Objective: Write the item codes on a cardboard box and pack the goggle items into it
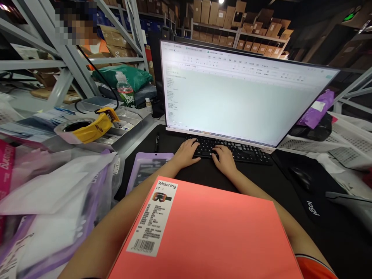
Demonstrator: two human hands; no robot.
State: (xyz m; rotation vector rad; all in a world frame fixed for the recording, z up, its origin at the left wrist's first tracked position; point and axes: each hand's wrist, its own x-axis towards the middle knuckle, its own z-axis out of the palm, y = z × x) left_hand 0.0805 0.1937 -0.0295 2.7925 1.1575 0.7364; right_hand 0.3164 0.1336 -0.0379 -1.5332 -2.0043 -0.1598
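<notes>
- The left hand [186, 154] is just left of the middle of the frame, palm down over the near left end of the black keyboard [247, 153]; its fingers are loosely stretched and lie close together, the thumb spread away towards the right, and it grips nothing.
- The right hand [225, 159] is a little right of it, palm down, fingers bent over the keys and thumb slightly apart from them — it too has nothing in its grasp. Whether any key is pressed down, I cannot tell.
- The keyboard sits at the centre of the frame, below the large lit monitor [232, 93], which shows a page with lines of small text at its left.
- At the bottom centre, between the forearms, a coral-coloured box [215, 236] bears a white label [154, 223] reading "Wakening", with a picture of goggles and a barcode.
- Left of the left hand lie a purple-edged pouch [135, 170] and, above it, a black pen [157, 142].
- A yellow tape dispenser [99, 127] is at the left; a dark mouse [300, 178] is at the right — well apart from the right hand.
</notes>
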